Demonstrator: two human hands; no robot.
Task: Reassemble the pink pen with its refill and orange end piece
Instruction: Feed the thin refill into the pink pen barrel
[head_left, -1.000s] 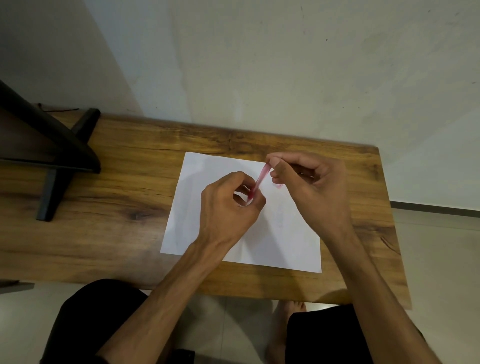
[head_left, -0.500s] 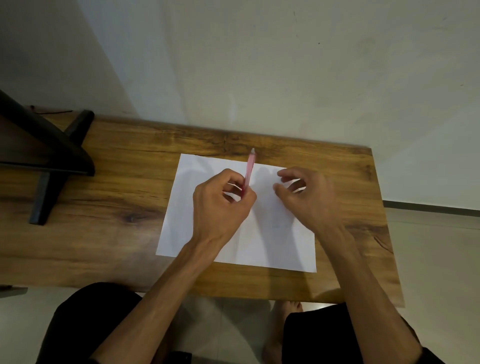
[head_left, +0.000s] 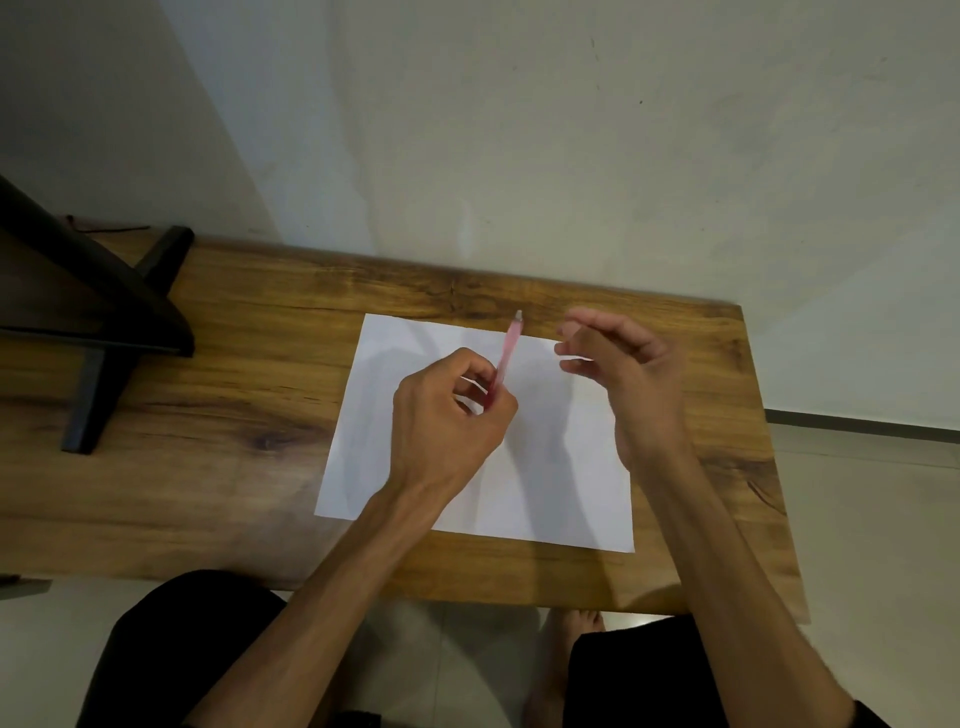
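Note:
My left hand (head_left: 447, 415) is closed around the lower end of the pink pen (head_left: 508, 353). The pen slants up and away over the white paper (head_left: 545, 493), its pale tip reaching the paper's far edge. To the right of the pen tip, my right hand (head_left: 634, 374) hovers above the paper with its fingers loosely curled and the fingertips close together. It does not touch the pen. I cannot tell whether something small sits between those fingertips. No separate refill or orange end piece is in sight.
The paper lies on a wooden table (head_left: 208, 467) against a pale wall. A black stand (head_left: 104, 322) occupies the table's left end. My knees and a bare foot show below the near edge.
My right hand let go of the pen's upper end, dipped to the paper, then rose to the right of the tip. My left hand swung the pen more upright.

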